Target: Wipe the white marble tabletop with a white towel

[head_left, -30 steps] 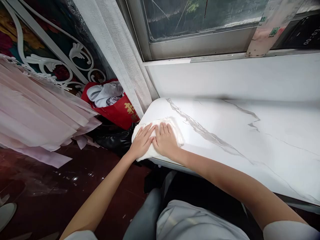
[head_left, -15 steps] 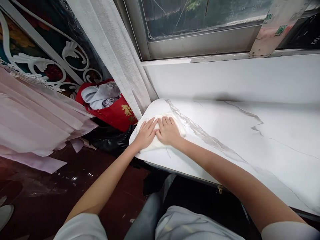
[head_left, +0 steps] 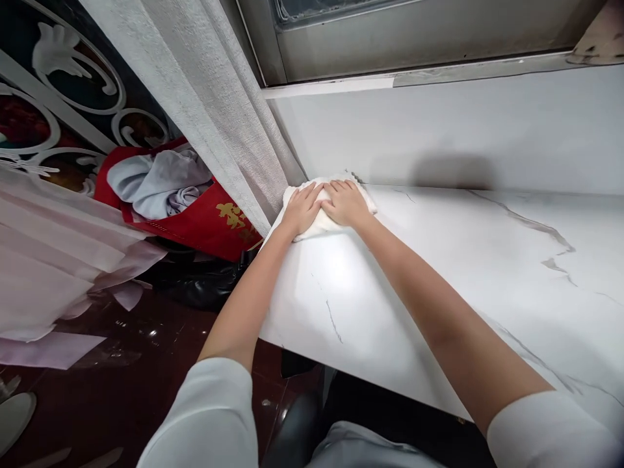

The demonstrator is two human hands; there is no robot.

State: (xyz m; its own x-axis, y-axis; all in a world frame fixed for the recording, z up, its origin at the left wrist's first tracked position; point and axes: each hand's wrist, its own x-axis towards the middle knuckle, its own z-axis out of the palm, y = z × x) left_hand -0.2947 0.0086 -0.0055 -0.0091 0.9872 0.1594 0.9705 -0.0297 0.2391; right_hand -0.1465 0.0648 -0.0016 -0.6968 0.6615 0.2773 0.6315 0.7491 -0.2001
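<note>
A white cloth (head_left: 319, 229) lies spread on the white marble-patterned tabletop (head_left: 390, 292), at its far left end near the wall. My left hand (head_left: 303, 209) rests flat on the left part of the cloth with fingers stretched out. Beside it, my right hand (head_left: 346, 203) presses flat on the right part, its fingers also extended. The thumbs of both hands come close together over the cloth. Much of the cloth under my palms is hidden.
A pale curtain (head_left: 219, 110) hangs against the table's left end. Left of it are a red bag (head_left: 205, 221) with grey fabric inside and a black plastic bag (head_left: 199, 283). A window frame (head_left: 390, 49) runs above the white wall. Pink drapery (head_left: 53, 253) hangs at far left.
Both hands have slid the cloth away from me, from the table's front-left area to its back-left end by the wall. The view has tilted down and shifted.
</note>
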